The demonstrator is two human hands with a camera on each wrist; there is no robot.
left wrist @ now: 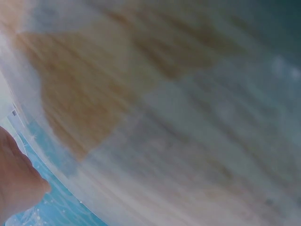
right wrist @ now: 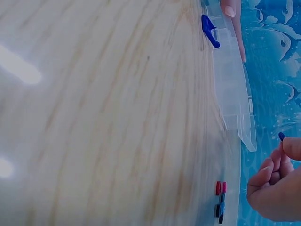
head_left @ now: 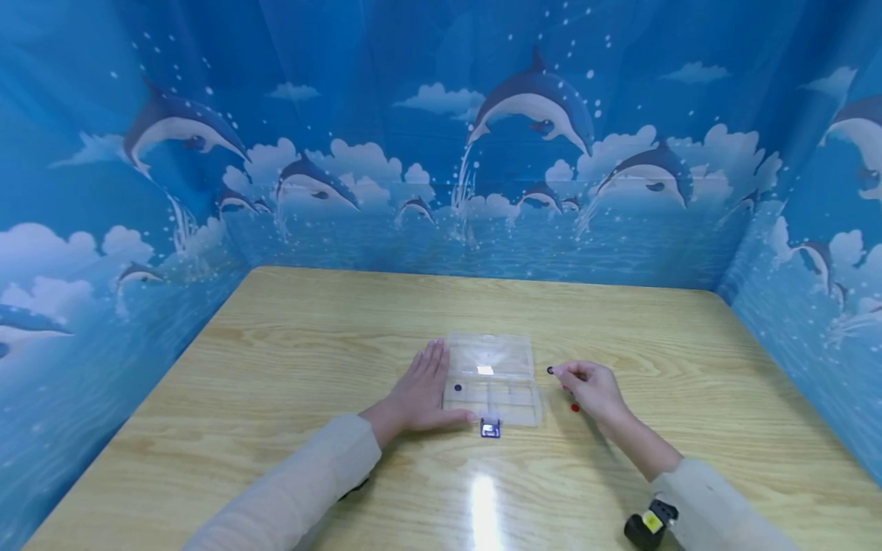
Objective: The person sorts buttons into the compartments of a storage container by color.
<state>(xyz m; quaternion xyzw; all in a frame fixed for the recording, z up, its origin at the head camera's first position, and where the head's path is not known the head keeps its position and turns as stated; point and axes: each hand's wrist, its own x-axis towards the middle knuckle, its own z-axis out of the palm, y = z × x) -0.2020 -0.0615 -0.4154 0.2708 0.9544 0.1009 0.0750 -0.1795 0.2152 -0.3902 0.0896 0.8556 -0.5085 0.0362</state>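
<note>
A clear plastic compartment box (head_left: 510,394) lies on the table with its lid (head_left: 491,353) folded back and a blue latch (head_left: 490,428) at its front. One small dark disc (head_left: 458,388) sits in a left compartment at the back. My left hand (head_left: 426,390) lies with straight fingers along the box's left side, its thumb by the front edge. To the right of the box, my right hand (head_left: 594,389) pinches a small dark button-like disc (head_left: 550,370) between thumb and fingertip. Beneath that hand is a red disc (head_left: 575,408); the right wrist view shows several small red, pink, black and blue pieces (right wrist: 221,201).
The wooden table (head_left: 331,329) is backed by a blue dolphin-print curtain (head_left: 386,191) on its far side and both flanks. A black wrist camera (head_left: 648,526) is strapped at the right sleeve. The left wrist view shows mostly blurred table surface.
</note>
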